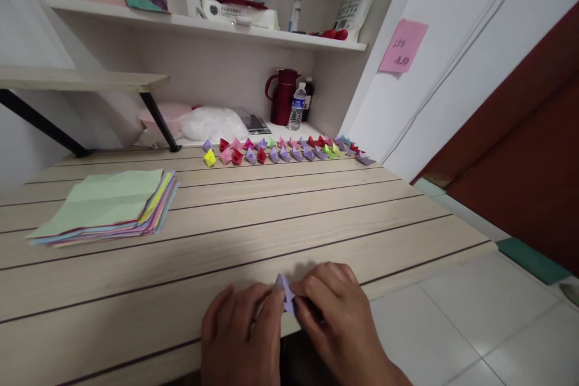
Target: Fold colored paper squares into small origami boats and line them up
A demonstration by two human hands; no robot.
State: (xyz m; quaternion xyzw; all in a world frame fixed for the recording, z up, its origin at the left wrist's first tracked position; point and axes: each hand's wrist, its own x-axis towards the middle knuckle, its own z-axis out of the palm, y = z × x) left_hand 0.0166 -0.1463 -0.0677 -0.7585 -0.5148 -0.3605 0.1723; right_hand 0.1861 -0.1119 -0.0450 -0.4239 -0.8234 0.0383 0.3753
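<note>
A small folded piece of purple paper (288, 294) is pinched between both hands at the front edge of the table. My left hand (244, 332) grips it from the left, thumb along its side and the other fingers curled. From the right, my right hand (337, 313) closes on it with thumb and forefinger. Fingers cover part of the folds, so the full shape is hidden. Farther left lies a stack of coloured paper sheets (108, 199), pale green on top.
Two rows of small folded paper boats (274, 155) line the back of the wooden table (271, 211). Behind them stand a dark red jug (284, 96) and a water bottle (297, 107). A small raised shelf (81, 79) overhangs the back left. The table's right edge drops to a tiled floor.
</note>
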